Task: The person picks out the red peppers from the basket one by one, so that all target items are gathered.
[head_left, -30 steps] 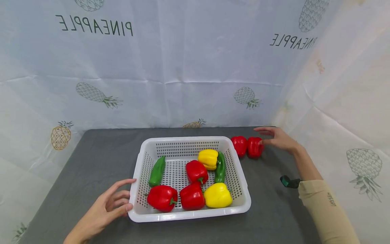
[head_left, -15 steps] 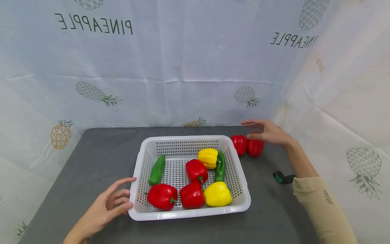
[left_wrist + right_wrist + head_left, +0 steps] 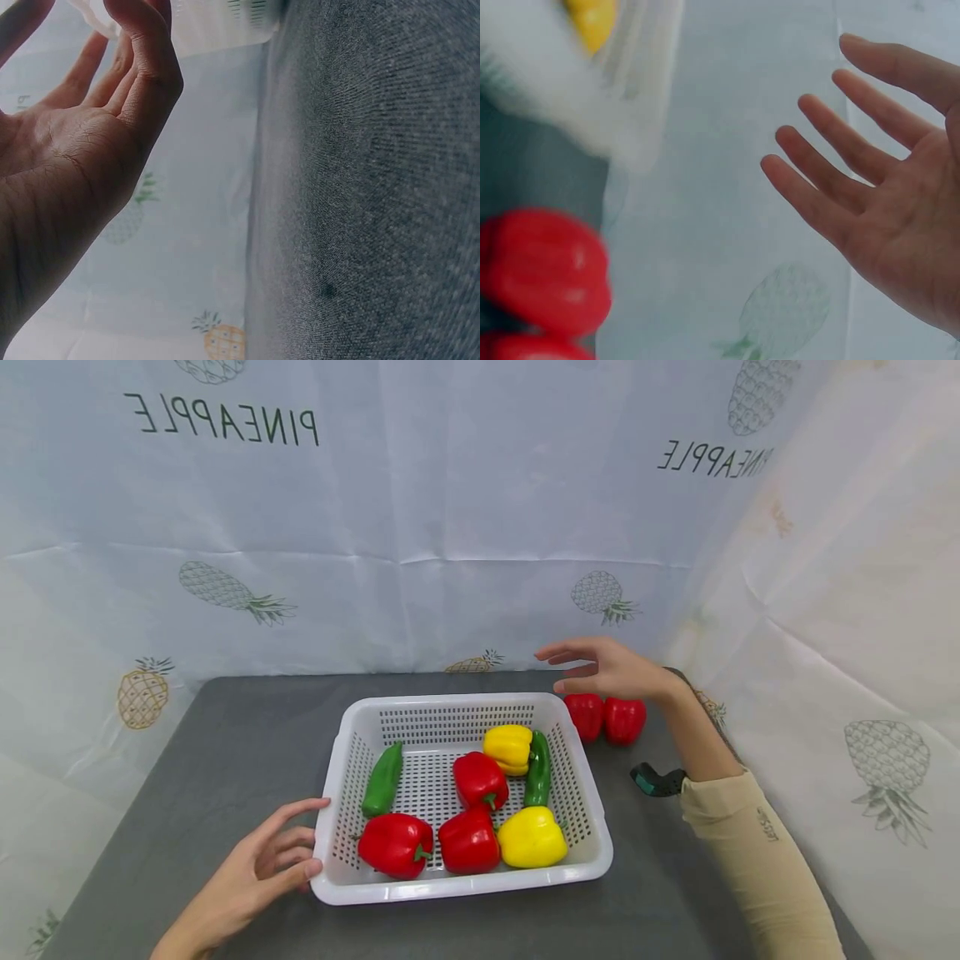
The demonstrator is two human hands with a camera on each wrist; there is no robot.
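Note:
In the head view, a white perforated plastic basket (image 3: 555, 878) holds red bell peppers (image 3: 395, 845), yellow bell peppers (image 3: 532, 837), a green pepper (image 3: 383, 779) at left and a slimmer green vegetable (image 3: 537, 768) at right. My left hand (image 3: 258, 868) rests its fingertips at the basket's left rim, fingers loosely bent. Over the table's back right, my right hand (image 3: 611, 670) hovers with nothing in it. Its fingers spread wide in the right wrist view. Just below it, two red bell peppers (image 3: 583, 717) lie on the table outside the basket, partly covered by the hand.
The dark grey table (image 3: 247, 743) carries the basket near its middle. A pale curtain (image 3: 450, 527) with pineapple prints hangs along the back and sides. A dark strap device (image 3: 656, 779) sits at the right wrist, by the beige sleeve (image 3: 750, 860).
My right hand has moved left and slightly up, from beside the outer red pepper to above the two peppers. My left hand stays at the basket's rim.

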